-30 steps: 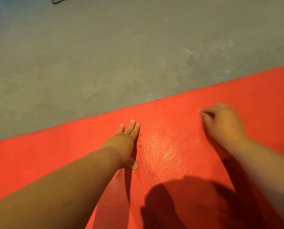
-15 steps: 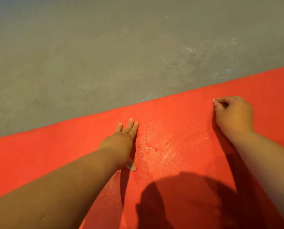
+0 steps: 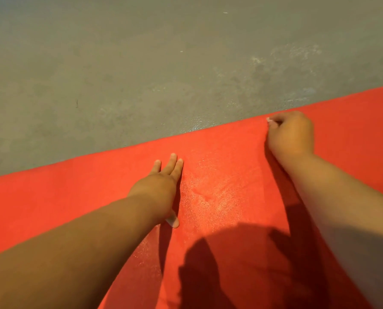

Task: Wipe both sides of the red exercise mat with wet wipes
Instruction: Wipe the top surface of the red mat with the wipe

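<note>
Red exercise mat [image 3: 52, 197] lies on a grey floor [image 3: 141, 74]. Left grip [image 3: 161, 181], fingers straight and flat, likely steadies it. Right grip [image 3: 290, 134] curls, pinching a white wipe [image 3: 269, 120] at the far edge.

Mat [image 3: 230, 157]: red, looks like foam to me, matt, with fine pebbled grain showing where light catches.
Patch [image 3: 208, 197] mid-mat: damp sheen, speckled glints, small ripple in surface (rest of mat reads dull and dry from my feed).
Floor [image 3: 141, 63]: grey, concrete-like, matt and mottled. Pale scuffed smears far right, faint wet gloss beside mat edge.
Wipe [image 3: 269, 120]: white scrap at fingertips of right hand [image 3: 290, 134], too small for me to judge texture.
</note>
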Demonstrator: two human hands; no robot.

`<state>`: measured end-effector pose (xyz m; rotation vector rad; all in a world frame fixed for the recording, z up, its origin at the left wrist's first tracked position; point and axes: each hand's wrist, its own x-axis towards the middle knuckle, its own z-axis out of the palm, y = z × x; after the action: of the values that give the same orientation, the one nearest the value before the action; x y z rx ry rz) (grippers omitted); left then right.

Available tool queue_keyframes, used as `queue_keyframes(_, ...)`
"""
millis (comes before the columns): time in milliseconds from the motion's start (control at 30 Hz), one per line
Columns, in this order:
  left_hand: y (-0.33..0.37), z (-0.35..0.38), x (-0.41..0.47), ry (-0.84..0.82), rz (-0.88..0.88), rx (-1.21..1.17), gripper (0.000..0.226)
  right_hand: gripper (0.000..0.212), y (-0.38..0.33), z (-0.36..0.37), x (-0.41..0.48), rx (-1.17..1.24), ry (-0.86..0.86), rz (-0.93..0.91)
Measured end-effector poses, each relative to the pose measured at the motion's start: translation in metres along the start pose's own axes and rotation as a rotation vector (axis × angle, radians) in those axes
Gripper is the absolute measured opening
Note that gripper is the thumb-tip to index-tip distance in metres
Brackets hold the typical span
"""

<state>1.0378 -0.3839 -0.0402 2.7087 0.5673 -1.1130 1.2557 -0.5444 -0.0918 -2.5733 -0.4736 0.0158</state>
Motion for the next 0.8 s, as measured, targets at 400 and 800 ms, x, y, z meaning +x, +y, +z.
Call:
queue_keyframes(400,0.003,-0.004,0.002,-0.027,-0.010,0.029,0.146,0.024,-0.042,0.017,-0.005,-0.118,-0.244,-0.323)
queue_keyframes(800,0.002,-0.007,0.001,-0.032,-0.001,0.072,0.145,0.011,-0.049,0.013,-0.038,-0.204,-0.418,-0.771)
